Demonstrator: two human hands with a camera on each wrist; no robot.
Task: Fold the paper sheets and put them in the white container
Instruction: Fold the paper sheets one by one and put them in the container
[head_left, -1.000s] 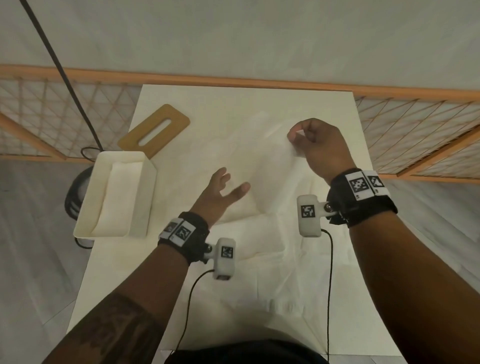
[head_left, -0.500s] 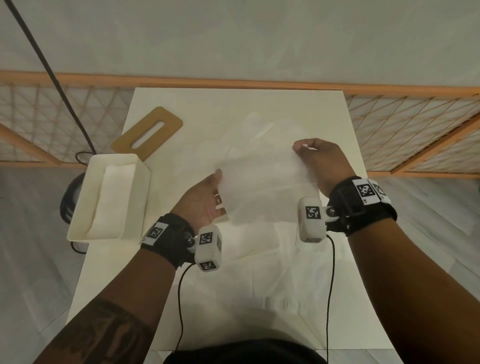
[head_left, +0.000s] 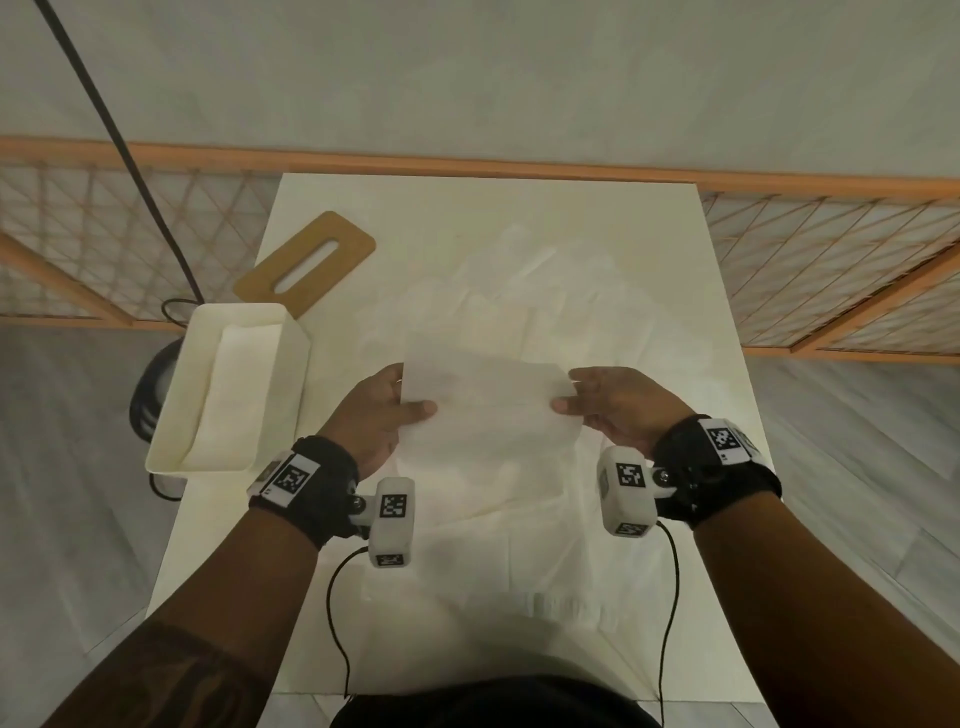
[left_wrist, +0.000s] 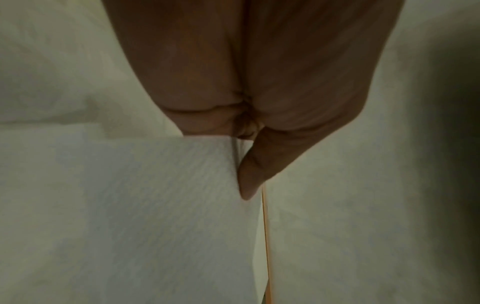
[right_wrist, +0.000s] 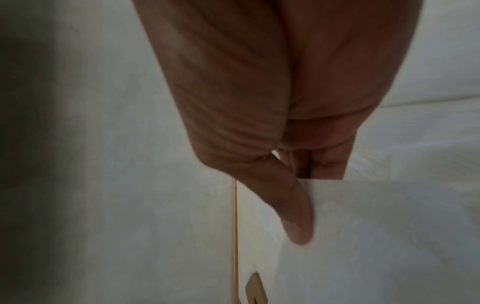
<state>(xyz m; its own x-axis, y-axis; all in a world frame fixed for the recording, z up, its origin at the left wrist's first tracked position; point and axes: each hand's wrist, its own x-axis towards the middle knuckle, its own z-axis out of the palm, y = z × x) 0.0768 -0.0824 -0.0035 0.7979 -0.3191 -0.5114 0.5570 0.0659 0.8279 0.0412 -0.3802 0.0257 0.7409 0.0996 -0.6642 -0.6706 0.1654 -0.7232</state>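
Head view, left to right. White container (head_left: 228, 387), open-topped, stands at the table's (head_left: 696, 291) left edge with white paper lying flat inside it; a tan wooden lid (head_left: 306, 262) with a long slot lies just behind it. Left hand (head_left: 371, 415) pinches the left edge of a paper sheet (head_left: 488, 410): the thumb lies across the near face, the fingers are hidden behind. The sheet is raised off the table and stretched between both hands; it is thin, white and faintly translucent, with a straight top edge and its lower part sagging toward the crumpled white sheets (head_left: 519, 545) spread over the tabletop. Right hand (head_left: 618, 402) pinches the right edge in mirror fashion, thumb in front and fingers curled behind.

Left wrist view: the left hand (left_wrist: 259, 82) presses its thumb (left_wrist: 253, 170) flat against the ribbed, embossed surface of the sheet (left_wrist: 142, 205) near its corner.

Right wrist view: the right hand (right_wrist: 272, 102) has its thumb (right_wrist: 293, 209) over the sheet's (right_wrist: 389, 236) upper edge, with fingers (right_wrist: 330, 162) visible behind the paper; the wooden lid's corner (right_wrist: 255, 290) shows below.
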